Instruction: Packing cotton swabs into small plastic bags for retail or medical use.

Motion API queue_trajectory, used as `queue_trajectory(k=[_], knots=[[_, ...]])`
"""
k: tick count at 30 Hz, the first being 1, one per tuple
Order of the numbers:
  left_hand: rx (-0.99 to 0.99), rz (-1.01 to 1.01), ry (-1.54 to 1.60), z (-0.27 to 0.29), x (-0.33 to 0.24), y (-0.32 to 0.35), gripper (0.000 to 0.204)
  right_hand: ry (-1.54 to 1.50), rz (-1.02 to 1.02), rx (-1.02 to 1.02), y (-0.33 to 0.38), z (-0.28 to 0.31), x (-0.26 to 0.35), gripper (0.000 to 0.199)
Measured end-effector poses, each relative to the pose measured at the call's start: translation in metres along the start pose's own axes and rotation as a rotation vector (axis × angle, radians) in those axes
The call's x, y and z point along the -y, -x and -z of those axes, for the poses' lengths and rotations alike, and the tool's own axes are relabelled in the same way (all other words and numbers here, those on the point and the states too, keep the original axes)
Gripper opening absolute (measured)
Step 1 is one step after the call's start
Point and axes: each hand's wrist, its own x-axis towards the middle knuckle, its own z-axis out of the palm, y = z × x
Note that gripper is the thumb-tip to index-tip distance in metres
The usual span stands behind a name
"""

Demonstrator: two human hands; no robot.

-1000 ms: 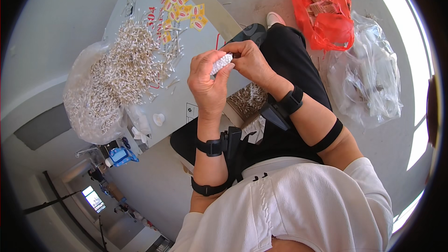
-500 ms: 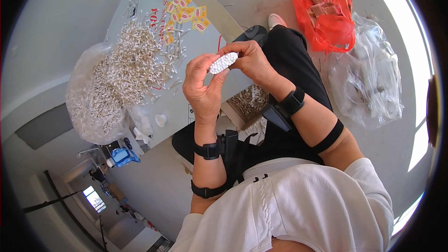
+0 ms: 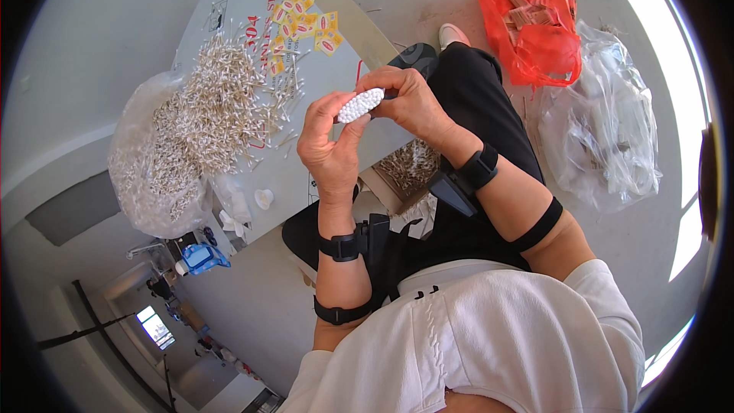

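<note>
Nearest the camera, the person's white-shirted torso filled the lower frame, with black bands on both forearms and wrists. The left hand (image 3: 330,154) was raised in front of the chest, its fingers curled under a bundle of cotton swabs (image 3: 361,105), whose white tips faced the camera in an oblong cluster. The right hand (image 3: 409,99) closed over the bundle's far end from the other side, so both hands gripped it together, held in the air above the table edge. Just below the hands, an open cardboard box (image 3: 405,168) of more swabs rested by the person's lap. Farther out on the grey table (image 3: 321,76) lay a large loose heap of swabs (image 3: 222,103) spilling from a clear plastic bag (image 3: 153,176), with small yellow-and-red packets (image 3: 302,19) beyond it. On the floor to the right sat a red plastic bag (image 3: 527,23) and a clear bag (image 3: 604,138) beside it.
</note>
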Motion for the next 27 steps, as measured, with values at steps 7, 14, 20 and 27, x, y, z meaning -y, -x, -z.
queue_trajectory(k=[7,14,20,27], knots=[[-0.156,0.301,0.279,-0.001,0.003,0.001,0.030,-0.037,-0.015,0.018,0.001,0.000,-0.001,0.018],[-0.235,0.384,0.422,0.001,0.011,0.001,0.032,-0.044,-0.121,0.146,0.002,-0.001,0.005,0.020],[-0.230,0.377,0.456,0.001,0.016,0.003,0.035,-0.027,-0.137,0.145,0.002,-0.001,0.008,0.019],[-0.217,0.406,0.465,0.000,0.015,0.006,0.045,-0.107,-0.167,0.114,0.001,-0.002,0.006,0.020]])
